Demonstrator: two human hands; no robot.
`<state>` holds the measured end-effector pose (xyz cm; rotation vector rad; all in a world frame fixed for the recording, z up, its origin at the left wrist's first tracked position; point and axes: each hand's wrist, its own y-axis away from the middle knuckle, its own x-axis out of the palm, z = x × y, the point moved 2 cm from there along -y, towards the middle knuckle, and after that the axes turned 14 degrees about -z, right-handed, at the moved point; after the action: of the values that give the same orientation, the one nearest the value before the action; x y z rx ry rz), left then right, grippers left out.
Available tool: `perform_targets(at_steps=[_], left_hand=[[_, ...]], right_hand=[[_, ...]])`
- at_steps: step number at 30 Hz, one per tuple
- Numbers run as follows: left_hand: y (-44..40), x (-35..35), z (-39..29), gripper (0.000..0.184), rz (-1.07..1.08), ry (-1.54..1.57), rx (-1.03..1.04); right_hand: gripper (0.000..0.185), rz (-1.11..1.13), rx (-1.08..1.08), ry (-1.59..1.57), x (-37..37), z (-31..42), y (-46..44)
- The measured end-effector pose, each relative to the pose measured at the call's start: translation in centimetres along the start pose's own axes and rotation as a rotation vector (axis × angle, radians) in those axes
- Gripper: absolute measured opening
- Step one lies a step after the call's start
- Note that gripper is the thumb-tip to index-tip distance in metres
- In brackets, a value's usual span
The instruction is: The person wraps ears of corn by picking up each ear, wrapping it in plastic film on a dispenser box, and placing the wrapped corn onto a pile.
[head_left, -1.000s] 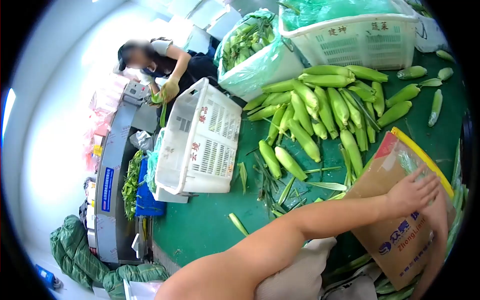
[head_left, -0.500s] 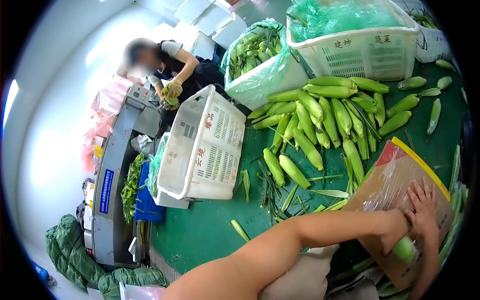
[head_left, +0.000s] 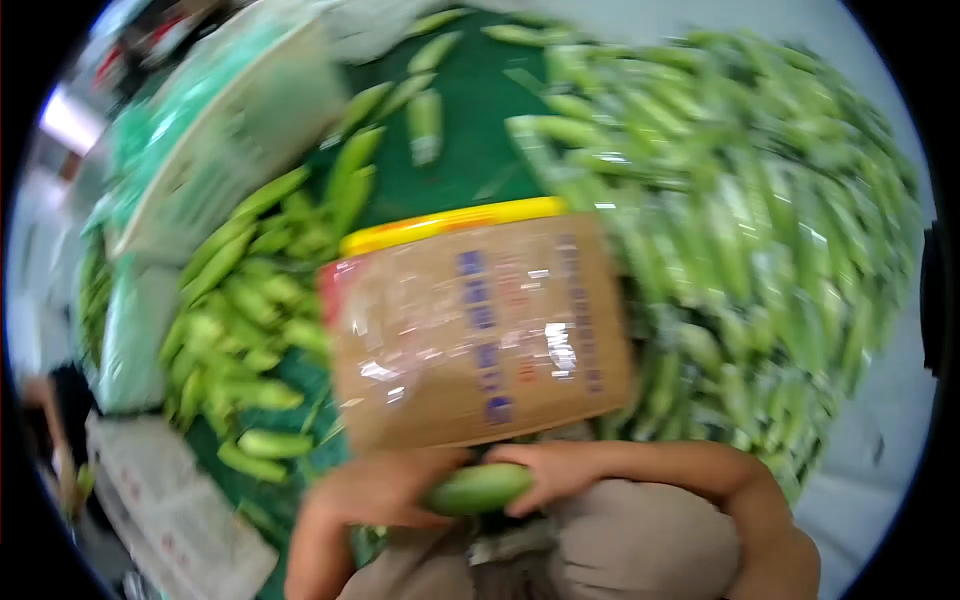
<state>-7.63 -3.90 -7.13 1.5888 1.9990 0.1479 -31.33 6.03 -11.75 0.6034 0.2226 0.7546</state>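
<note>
Corn [head_left: 484, 489], held in grip of left hand [head_left: 392, 485] and right hand [head_left: 545, 472], cardboard [head_left: 420, 350] just beyond

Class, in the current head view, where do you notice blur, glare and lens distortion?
Head view: blur smears the printing on the cardboard; head view: white glare flecks it and the right-hand corn heap; head view: dark curved borders and the bowed white crate suggest wide-lens distortion.
</note>
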Motion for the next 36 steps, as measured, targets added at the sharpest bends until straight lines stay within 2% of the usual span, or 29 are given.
perform_targets(at_steps=[1, 2, 5, 6, 7, 8, 9, 10, 11, 12, 14, 15, 16, 18, 19, 20, 21, 22, 24, 26, 28, 29, 31, 32, 34, 35, 36], left_hand=[[1.7, -2.9, -0.8, 0.077, -0.145, -0.124, -0.068], [2.5, -5.4, -1.6, 0.074, -0.277, -0.092, -0.101], [5.3, -7.6, 0.9, 0.066, -0.425, 0.015, -0.103], [4.9, -6.0, -1.3, 0.066, -0.465, 0.056, -0.11], [5.4, -5.5, -0.5, 0.07, -0.574, 0.099, -0.062], [5.9, -4.9, 1.1, 0.056, -0.75, 0.273, -0.067], [6.0, -4.7, 2.7, 0.049, -1.008, 0.406, -0.019], [5.1, -4.5, 2.7, 0.042, -1.27, 0.543, 0.018], [2.9, -3.1, 2.9, 0.04, -1.565, 1.003, 0.14], [-0.5, -1.9, 0.8, 0.051, -1.701, 1.521, 0.159], [-3.8, 1.6, 1.3, 0.065, -1.177, 1.479, 0.409], [-4.3, 2.5, 2.3, 0.072, -1.205, 1.306, 0.33], [-4.9, 3.1, 3.0, 0.08, -1.222, 1.134, 0.251], [-6.7, 4.3, 2.7, 0.073, -1.176, 0.627, 0.236], [-7.3, 4.6, 2.3, 0.07, -1.154, 0.359, 0.214], [-6.8, 4.6, 2.1, 0.069, -1.128, 0.08, 0.16], [-6.3, 2.5, 1.5, 0.055, -1.071, -0.046, 0.236], [-5.5, -0.1, 1.2, 0.042, -1.005, -0.168, 0.267], [-2.7, -1.3, 7.3, 0.029, -1.411, 0.07, -0.072], [-0.8, -3.8, 15.5, 0.029, -1.825, 0.567, -0.208], [1.0, -4.0, 23.9, 0.032, -1.873, 0.374, -0.532], [0.9, -3.0, 26.6, 0.032, -1.783, 0.145, -0.606], [1.4, -1.0, 30.2, 0.033, -1.549, -0.3, -0.756], [2.0, -0.3, 30.4, 0.035, -1.56, -0.24, -0.931], [4.3, 1.5, 30.3, 0.04, -1.933, -0.553, -1.344], [6.2, 2.7, 32.1, 0.052, -2.118, -0.46, -1.509], [8.1, 3.6, 33.4, 0.067, -2.077, -0.371, -1.847]], right_hand=[[0.074, -0.206, -0.215, -0.122, 1.1, -2.4, -1.9], [0.073, -0.387, -0.456, -0.224, 1.9, -4.2, -3.3], [0.075, -0.115, -0.094, -0.341, -1.0, 1.0, -3.3], [0.075, -0.149, -0.161, -0.299, -1.5, 0.1, -1.8], [0.075, -0.188, -0.212, -0.26, -1.4, -0.4, -2.6], [0.076, -0.229, -0.257, -0.221, -1.7, -0.6, -3.1], [0.082, -0.189, -0.144, -0.284, -2.5, 0.9, -2.6], [0.085, -0.31, -0.278, -0.251, -2.1, 0.7, -3.2], [0.088, -0.424, -0.412, -0.222, -1.0, 0.3, -4.1], [0.091, -0.533, -0.548, -0.188, -0.3, 0.2, -4.8], [0.096, -0.468, -0.542, -0.303, 0.4, 2.3, -5.6], [0.098, -0.442, -0.544, -0.352, 0.2, 2.9, -5.8], [0.098, -0.508, -0.545, -0.345, -0.2, 2.3, -6.0], [0.098, -0.627, -0.546, -0.339, -1.0, 0.6, -6.4], [0.092, -0.813, -0.662, -0.259, -2.6, 1.4, -4.6], [0.085, -0.979, -0.594, -0.117, -5.2, 1.5, -2.5], [0.063, -0.852, -0.093, -0.272, -8.4, 3.6, 0.5], [0.06, -1.103, -0.14, -0.207, -14.2, 2.5, 2.4], [0.055, -1.599, -0.329, 0.178, -26.9, 0.0, 6.5], [0.051, -1.933, -0.31, 0.537, -39.5, -2.3, 12.0], [0.047, -2.081, -0.204, 0.656, -47.7, -4.9, 17.6], [0.045, -2.089, -0.192, 0.647, -49.0, -5.9, 19.1], [0.042, -2.043, -0.282, 0.601, -45.5, -6.6, 19.3], [0.04, -1.983, -0.338, 0.587, -42.1, -7.2, 18.1], [0.035, -1.84, -0.375, 0.578, -33.3, -8.6, 11.5], [0.033, -1.722, -0.362, 0.483, -28.7, -9.0, 8.6], [0.032, -1.611, -0.348, 0.404, -24.9, -9.1, 6.5]])
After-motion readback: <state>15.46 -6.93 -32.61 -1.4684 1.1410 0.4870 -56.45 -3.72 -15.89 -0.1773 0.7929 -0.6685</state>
